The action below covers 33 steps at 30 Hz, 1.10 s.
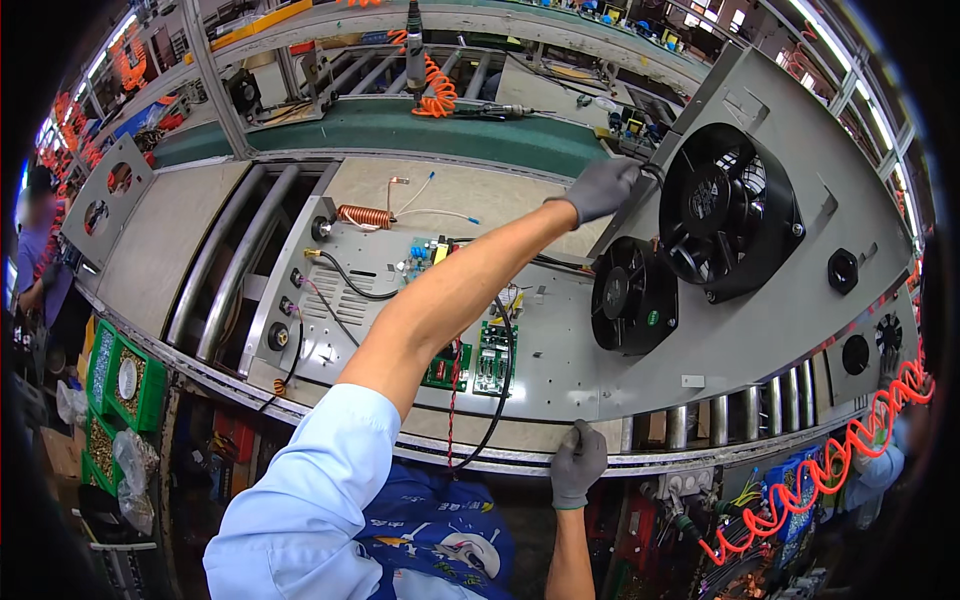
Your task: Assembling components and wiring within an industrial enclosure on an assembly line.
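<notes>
A grey sheet-metal chassis (pixel 560 345) lies on the bench, with a tall grey panel (pixel 790 320) standing at its right end. Two black fans, a large fan (pixel 712 205) and a smaller fan (pixel 632 297), are mounted on that panel. My left hand (pixel 603 190), in a grey glove, reaches across the chassis to the panel's far edge. Its fingers are closed beside a black cable (pixel 652 172); what they grip is hidden. My right hand (pixel 578 465), also gloved, is curled at the bench's front edge, just below the chassis. Whatever it holds cannot be made out.
Green circuit boards (pixel 492 358), a copper coil (pixel 366 217) and loose wires sit in and beside the chassis. Metal rollers (pixel 247 262) run left of it. A screwdriver (pixel 414 50) hangs beyond. Green bins (pixel 128 380) hold small parts; a red coiled hose (pixel 800 480) hangs right.
</notes>
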Motion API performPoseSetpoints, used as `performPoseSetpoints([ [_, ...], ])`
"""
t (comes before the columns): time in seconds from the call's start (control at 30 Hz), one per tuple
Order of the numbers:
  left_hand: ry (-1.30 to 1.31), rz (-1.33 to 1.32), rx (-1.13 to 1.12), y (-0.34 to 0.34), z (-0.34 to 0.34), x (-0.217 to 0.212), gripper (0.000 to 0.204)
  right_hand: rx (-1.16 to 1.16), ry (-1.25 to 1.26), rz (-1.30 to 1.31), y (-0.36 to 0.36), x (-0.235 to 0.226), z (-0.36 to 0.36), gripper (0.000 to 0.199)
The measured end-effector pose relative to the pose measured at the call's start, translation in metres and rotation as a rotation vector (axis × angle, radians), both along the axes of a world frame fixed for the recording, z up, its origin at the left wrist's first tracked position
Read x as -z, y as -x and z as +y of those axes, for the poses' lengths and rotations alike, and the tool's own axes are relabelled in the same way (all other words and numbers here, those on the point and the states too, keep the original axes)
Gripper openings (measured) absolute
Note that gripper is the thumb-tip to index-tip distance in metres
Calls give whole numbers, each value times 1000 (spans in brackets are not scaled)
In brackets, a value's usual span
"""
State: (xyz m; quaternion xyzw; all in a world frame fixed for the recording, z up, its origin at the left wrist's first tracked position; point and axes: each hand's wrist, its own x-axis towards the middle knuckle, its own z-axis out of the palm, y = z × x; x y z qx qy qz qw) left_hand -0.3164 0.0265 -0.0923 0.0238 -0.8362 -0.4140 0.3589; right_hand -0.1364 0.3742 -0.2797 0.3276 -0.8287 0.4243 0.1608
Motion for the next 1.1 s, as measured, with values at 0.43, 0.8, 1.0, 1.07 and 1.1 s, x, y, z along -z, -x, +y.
performPoseSetpoints([
  [0.43, 348, -340, -256, -9, 24, -27, 22, 30, -24, -16, -2, 0, -3, 15],
  [0.8, 498, 19, -407, -10, 31, 20, 11, 32, -19, 94, -3, -2, -6, 15],
  [1.0, 546, 227, -355, -15, 19, 18, 20, 22, -12, 114, -2, 0, -6, 15],
  [1.07, 616, 35, -345, -8, 20, 13, 19, 25, -36, 102, -2, 1, -5, 15],
  [1.1, 625, 79, -368, -4, 20, 9, 19, 23, -31, 103, -1, 1, -5, 15],
])
